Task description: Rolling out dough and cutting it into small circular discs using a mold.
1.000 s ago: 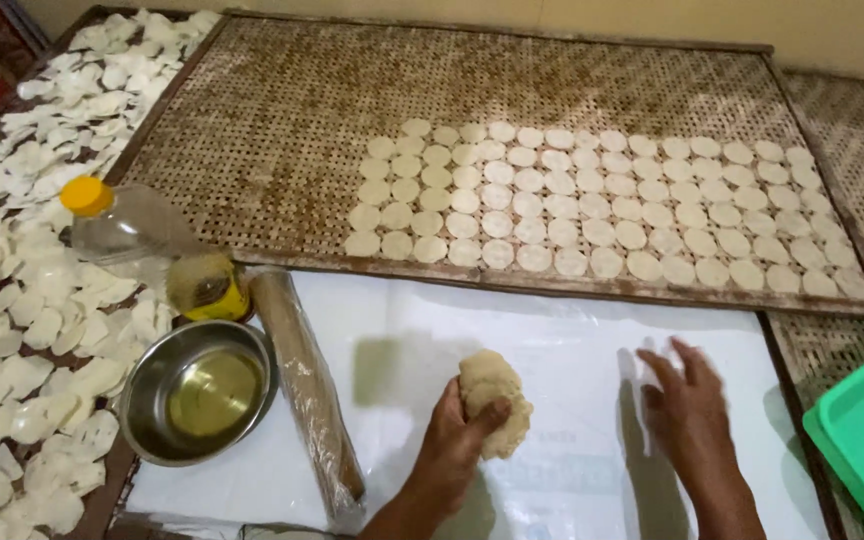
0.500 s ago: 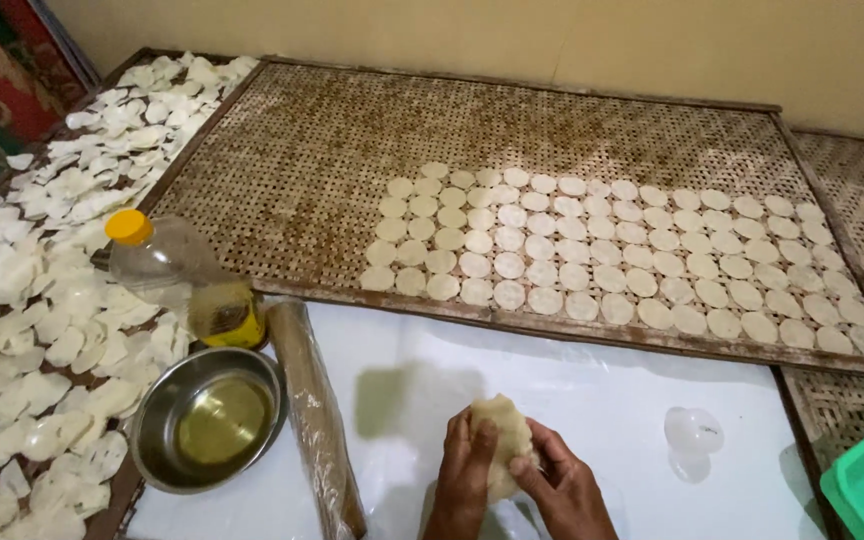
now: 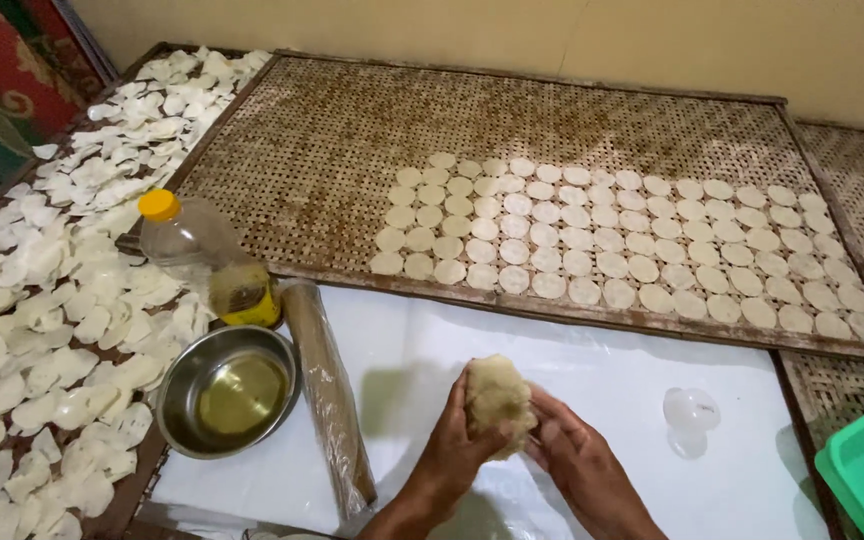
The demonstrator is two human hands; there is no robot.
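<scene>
— Head view: you are cupping the dough lump [image 3: 498,400] between both hands over the white sheet [image 3: 592,380] on the worktop. Your left hand [image 3: 452,450] is wrapping it from the left and below, fingers curled around it.

— And the right hand [image 3: 572,455]?

— It is pressing against the lump's right side, fingers bent in and touching it, so both hands are holding it and neither is nearer. The lump is standing taller than it is wide (long axis roughly upright, leaning slightly away from you).

— What is lying around it?

— The rolling pin [image 3: 327,395] is lying just left of your left hand, running away from you. Beyond it the steel bowl [image 3: 227,390] and the oil bottle [image 3: 207,260] are sitting. A small clear cup [image 3: 690,410] is resting to the right, well apart. The woven tray [image 3: 332,150] with round discs [image 3: 612,235] is lying beyond the sheet.
</scene>
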